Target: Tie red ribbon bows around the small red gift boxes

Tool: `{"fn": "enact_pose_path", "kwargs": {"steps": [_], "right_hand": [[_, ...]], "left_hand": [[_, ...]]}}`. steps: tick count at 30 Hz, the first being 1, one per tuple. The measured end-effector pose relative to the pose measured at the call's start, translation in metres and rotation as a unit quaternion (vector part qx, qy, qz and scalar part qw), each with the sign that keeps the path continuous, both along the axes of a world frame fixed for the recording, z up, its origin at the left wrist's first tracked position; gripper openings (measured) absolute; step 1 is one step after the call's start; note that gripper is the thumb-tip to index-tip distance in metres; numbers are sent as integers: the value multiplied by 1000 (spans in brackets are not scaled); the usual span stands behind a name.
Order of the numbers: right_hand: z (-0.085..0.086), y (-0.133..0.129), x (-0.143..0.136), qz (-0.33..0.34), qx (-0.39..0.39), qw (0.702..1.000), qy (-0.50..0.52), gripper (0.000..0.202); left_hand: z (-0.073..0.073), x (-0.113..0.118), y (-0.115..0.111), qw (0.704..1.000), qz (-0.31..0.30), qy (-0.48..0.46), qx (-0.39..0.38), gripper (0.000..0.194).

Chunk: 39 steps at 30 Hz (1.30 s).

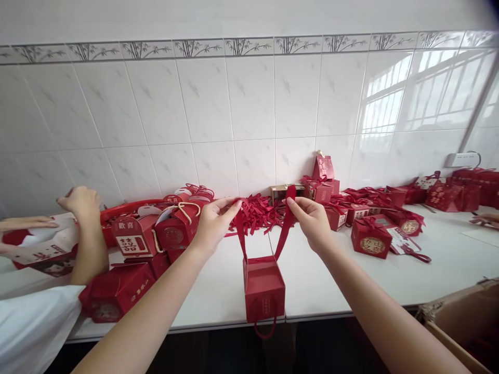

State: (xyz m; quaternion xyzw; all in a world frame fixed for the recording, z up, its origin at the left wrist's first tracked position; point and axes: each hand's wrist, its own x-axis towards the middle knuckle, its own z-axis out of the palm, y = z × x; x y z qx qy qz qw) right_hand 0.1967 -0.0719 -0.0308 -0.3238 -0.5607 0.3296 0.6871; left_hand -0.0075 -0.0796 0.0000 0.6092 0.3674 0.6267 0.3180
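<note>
A small red box (265,285) stands at the front edge of the white table, with a red cord loop hanging from its front. Two ends of a red ribbon (284,234) rise from the box's back corners. My left hand (219,218) pinches the left ribbon end between thumb and fingers, above and left of the box. Above and right of it, my right hand (310,215) pinches the other end, whose tip sticks up past the fingers. The ribbon spreads in a V between box and hands.
Left, a person's arms (90,228) handle a white and red box (47,249) beside stacked red boxes (136,234). Behind my hands lies a ribbon pile (259,210). Finished-looking boxes (372,237) stand right. A cardboard carton (460,311) is front right; another hand (485,219) shows far right.
</note>
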Motion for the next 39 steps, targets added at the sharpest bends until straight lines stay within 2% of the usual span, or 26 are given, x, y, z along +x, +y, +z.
{"fn": "enact_pose_path", "kwargs": {"steps": [3,8,13,20,31,35,39], "right_hand": [[4,1,5,24,-6,1000,-5,33],[7,1,10,66,-27,997,24,35],[7,2,9,72,-27,996,45,37],[10,4,10,58,-27,997,51,36],[16,5,11,58,-10,996,63,30],[17,6,12,57,-8,996,69,29],[21,4,14,77,-4,993,93,31]], "left_hand": [[1,1,3,1000,-5,-24,-13,33],[5,1,7,992,-58,-103,-49,31],[9,1,12,978,-54,-195,-51,22],[4,0,11,986,0,-156,-55,28],[-2,0,11,991,-12,-127,-33,35],[0,1,10,988,-42,-138,-47,33],[6,3,9,974,-87,-191,-87,29]]}}
